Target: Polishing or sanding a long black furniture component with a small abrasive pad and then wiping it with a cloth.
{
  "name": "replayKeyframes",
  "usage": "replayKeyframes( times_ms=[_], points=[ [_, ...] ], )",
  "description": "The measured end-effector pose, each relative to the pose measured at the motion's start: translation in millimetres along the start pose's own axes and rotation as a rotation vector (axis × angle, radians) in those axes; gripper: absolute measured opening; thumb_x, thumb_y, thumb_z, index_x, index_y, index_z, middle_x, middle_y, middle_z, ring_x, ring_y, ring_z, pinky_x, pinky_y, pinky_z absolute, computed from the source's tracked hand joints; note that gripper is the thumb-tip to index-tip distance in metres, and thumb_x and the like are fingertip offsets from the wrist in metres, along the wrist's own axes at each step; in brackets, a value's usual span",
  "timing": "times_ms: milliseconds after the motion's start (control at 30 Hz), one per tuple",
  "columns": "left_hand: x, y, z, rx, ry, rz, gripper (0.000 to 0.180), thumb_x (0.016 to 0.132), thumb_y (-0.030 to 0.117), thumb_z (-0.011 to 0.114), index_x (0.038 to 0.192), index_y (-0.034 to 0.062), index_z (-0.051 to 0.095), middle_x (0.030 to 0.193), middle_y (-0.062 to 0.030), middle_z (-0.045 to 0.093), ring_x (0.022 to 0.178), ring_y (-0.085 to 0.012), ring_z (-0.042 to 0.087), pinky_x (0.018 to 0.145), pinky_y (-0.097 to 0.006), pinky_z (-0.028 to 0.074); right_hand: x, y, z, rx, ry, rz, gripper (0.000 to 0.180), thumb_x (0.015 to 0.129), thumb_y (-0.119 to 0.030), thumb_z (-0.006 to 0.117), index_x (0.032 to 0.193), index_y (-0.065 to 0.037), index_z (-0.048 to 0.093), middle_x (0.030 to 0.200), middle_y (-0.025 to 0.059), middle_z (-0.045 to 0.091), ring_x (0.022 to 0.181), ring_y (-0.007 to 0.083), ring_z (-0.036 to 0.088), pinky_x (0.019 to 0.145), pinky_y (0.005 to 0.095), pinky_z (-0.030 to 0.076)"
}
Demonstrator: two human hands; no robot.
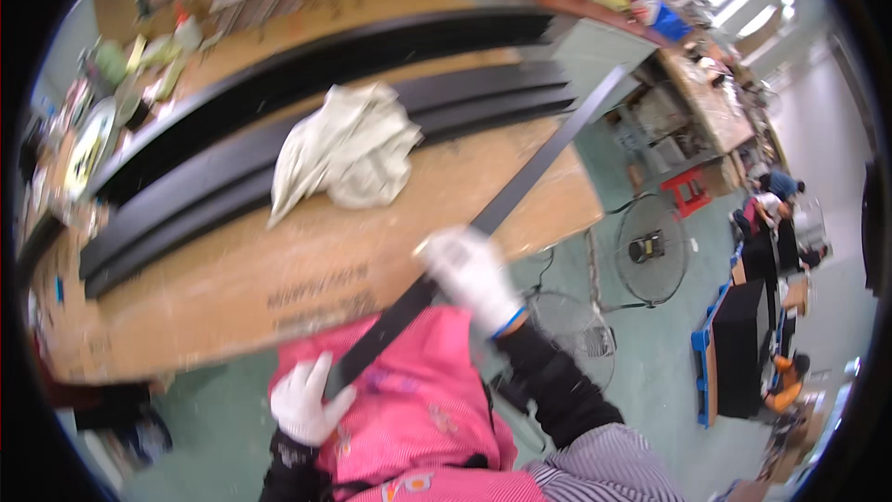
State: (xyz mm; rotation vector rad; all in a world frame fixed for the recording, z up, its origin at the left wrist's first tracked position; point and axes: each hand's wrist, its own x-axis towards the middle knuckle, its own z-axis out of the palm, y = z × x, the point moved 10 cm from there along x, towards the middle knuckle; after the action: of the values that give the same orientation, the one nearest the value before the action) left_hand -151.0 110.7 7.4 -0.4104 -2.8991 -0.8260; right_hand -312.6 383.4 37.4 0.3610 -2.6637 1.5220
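A long, flat black strip (520, 188) runs slantwise from my body up across the table's right end. My left hand (309, 402), in a white glove, grips its near end low in front of the pink apron. Further along the strip, my right hand (469, 271), gloved too and slightly blurred, is closed around it at the table's front edge. Beyond my hands, a crumpled whitish cloth (358, 144) rests on long black profiles (223, 156) and on the cardboard-covered tabletop (269, 246). The fingers' undersides are hidden.
Another long black profile (307, 70) lies farther back. Clutter with bottles (189, 33) fills the far left. Right of the table stand a round floor fan (648, 246) and a red stool (686, 190). Several people (788, 381) are in the distance at right, near a black stack (741, 349).
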Motion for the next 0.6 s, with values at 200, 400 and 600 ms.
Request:
replayKeyframes(
  times_ms=[200,400,600],
  points=[
    [2.8,-5.0,7.8,-0.105,-0.049,-0.106,0.063,0.074,0.026,0.087,0.130,0.0037,0.070,0.077,-0.0113,0.065,0.062,-0.0292,0.065,0.059,-0.039,0.053,51.3,111.6,-88.7,0.785,0.428,0.100,0.027,0.109,-0.020,0.059,0.119,0.005,0.064,0.108,0.0128,0.070,0.099,0.0238,0.070,0.089,0.0392,0.058],
    [-6.0,-17.8,20.7,-0.219,-0.100,-0.193,0.059,0.087,0.030,0.085,0.138,0.0045,0.068,0.111,-0.0187,0.077,0.096,-0.0328,0.077,0.083,-0.040,0.061,39.1,157.6,-40.6,0.912,0.225,0.131,0.033,0.109,-0.020,0.057,0.126,0.007,0.060,0.125,0.0183,0.069,0.112,0.0318,0.067,0.101,0.0448,0.054],
    [-46.5,-81.7,71.5,-0.101,-0.296,-0.531,0.078,0.089,0.042,0.083,0.149,0.0073,0.048,0.117,-0.0161,0.074,0.109,-0.0320,0.075,0.097,-0.044,0.059,-83.1,-37.8,202.8,0.944,-0.664,0.089,0.031,0.111,-0.031,0.055,0.099,-0.005,0.070,0.105,0.0027,0.071,0.097,0.0121,0.064,0.086,0.0344,0.053]
  ],
)
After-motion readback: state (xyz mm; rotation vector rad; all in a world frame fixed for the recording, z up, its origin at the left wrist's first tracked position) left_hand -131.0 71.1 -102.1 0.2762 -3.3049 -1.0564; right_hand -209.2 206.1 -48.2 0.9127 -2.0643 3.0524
